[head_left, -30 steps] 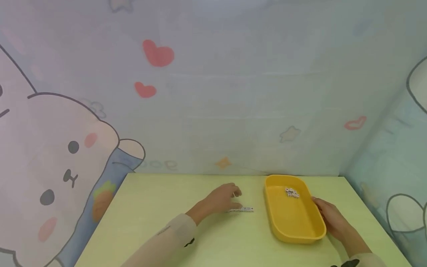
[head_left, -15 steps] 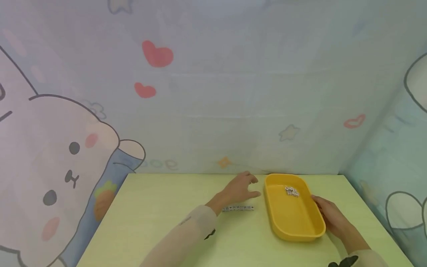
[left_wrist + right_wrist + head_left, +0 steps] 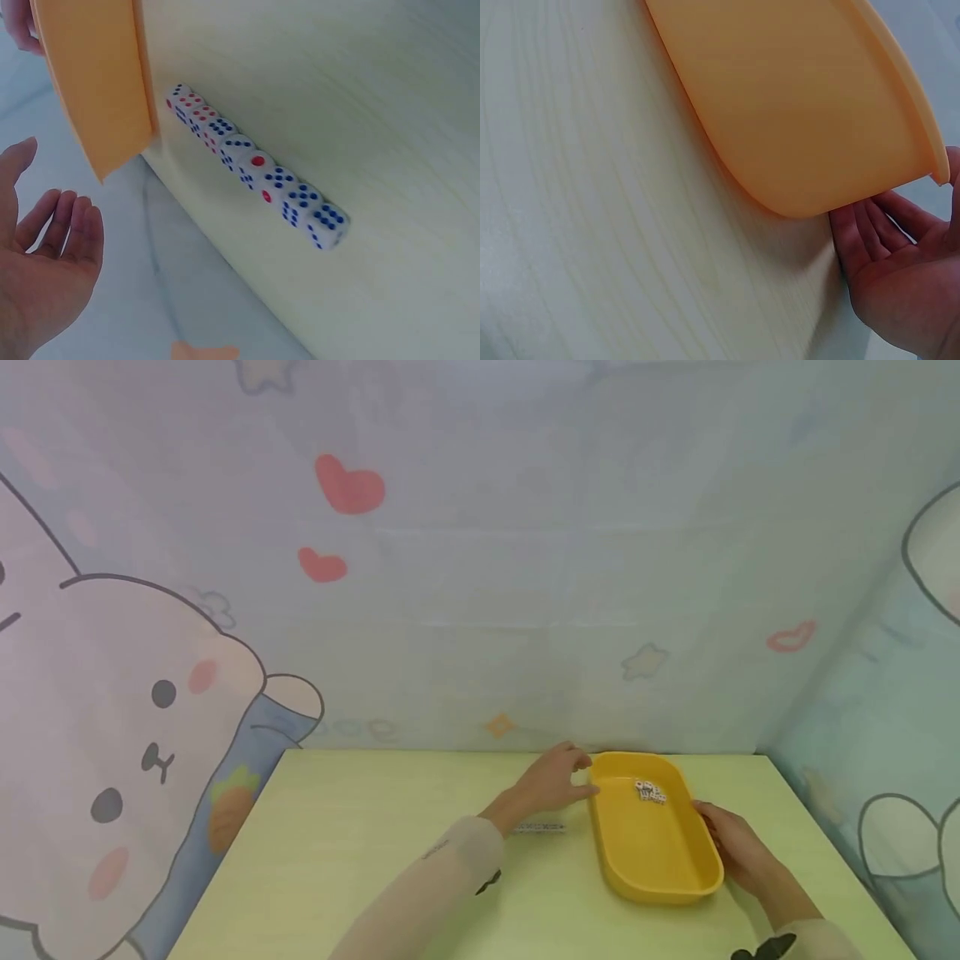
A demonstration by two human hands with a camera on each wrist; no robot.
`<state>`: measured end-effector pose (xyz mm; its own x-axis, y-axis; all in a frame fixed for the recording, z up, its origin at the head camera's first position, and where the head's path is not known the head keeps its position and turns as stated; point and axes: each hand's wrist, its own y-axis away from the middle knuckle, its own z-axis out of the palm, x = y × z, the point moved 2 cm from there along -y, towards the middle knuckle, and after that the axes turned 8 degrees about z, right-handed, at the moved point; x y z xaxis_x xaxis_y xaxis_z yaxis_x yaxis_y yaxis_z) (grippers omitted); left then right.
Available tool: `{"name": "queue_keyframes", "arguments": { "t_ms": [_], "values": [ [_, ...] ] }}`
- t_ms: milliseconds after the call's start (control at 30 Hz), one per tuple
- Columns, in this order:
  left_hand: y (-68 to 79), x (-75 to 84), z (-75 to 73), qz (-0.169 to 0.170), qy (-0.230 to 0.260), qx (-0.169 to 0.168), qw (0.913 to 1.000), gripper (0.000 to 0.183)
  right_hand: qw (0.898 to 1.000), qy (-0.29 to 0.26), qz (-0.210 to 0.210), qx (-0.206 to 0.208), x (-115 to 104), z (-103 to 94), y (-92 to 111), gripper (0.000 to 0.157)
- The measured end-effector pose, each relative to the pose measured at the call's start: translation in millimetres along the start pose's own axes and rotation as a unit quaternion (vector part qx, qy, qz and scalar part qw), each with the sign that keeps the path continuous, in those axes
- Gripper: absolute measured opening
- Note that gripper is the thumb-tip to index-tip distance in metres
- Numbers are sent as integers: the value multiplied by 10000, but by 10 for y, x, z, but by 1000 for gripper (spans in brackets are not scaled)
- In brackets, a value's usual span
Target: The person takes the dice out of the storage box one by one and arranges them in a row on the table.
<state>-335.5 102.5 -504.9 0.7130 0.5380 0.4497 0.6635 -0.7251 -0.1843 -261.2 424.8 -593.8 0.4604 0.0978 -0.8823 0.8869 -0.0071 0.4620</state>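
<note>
Head view shows a yellow tray (image 3: 660,852) with a small dice pile (image 3: 649,792) inside, towards its far end. The right hand (image 3: 738,846) grips its right side; the left hand (image 3: 547,781), thumb and fingers parted, is just beside its left rim. Left of the tray, a dice row (image 3: 238,148) lies on the wood-grain table (image 3: 360,827).

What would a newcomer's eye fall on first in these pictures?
Probably the yellow tray on the right half of the table, with small white pieces clustered near its far end. Next, the row of white dice to the tray's left. Behind, the big cartoon animal fills the left of the backdrop.
</note>
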Motion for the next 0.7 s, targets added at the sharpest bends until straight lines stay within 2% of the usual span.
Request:
{"name": "queue_keyframes", "arguments": {
  "t_ms": [167,433,567,700],
  "values": [
    [-61,19,18,132,-108,-9,9999,50,9999,-8,21,106,9,30,-29,76],
    [7,-4,53,-147,2,-11,9999,51,10000,7,36,-15,31,88,-46,75],
    [8,18,53,-35,29,100,9999,52,10000,-86,46,17,33,64,-45,74],
    [-26,81,26,6,-158,125,9998,53,9999,-105,9,25,17,34,-32,74]
  ]
}}
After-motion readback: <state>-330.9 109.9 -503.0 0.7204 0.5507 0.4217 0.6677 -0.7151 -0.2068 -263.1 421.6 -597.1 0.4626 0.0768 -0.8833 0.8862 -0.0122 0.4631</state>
